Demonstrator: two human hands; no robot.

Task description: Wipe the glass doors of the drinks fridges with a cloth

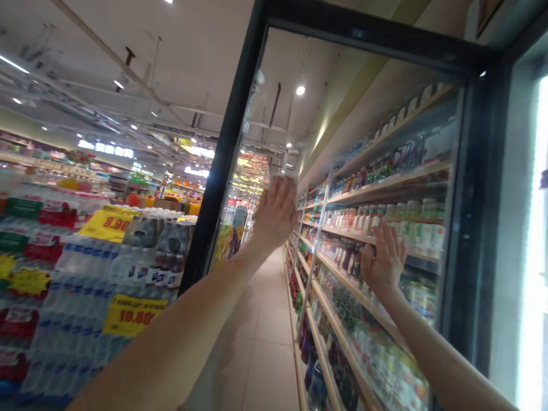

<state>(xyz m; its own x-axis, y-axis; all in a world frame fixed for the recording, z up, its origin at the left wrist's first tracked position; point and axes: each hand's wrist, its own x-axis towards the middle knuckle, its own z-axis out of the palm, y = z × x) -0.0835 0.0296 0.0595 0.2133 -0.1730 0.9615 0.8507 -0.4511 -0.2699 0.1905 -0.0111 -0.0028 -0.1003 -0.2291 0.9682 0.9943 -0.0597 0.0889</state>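
Door (226, 160): black frame, wide, smudge-free as far as I can see; tilted in my view, a bright glint on its left edge.
Glass (334, 131): clear, fills the frame; aisle and shelves show in it, through or mirrored, I can't tell.
Door place: upright, centre to right of my view, its right edge beside a pale, bright strip (531, 228).
Left hand (277, 211): open, fingers up, back to me, blurred; at the glass near the door's left edge, contact unclear.
Right hand (385, 257): open, fingers slightly bent, holding nothing; before the glass toward its right edge, contact unclear.
Shelves (387, 184): pale front edges, rows of bottles (413, 220).
Floor (268, 325): pale tiles, along the shelves' lower left edge.
Packs (77, 291): stacked bottles left of the door, yellow signs (135, 315) reading 8.90 and 10.80.
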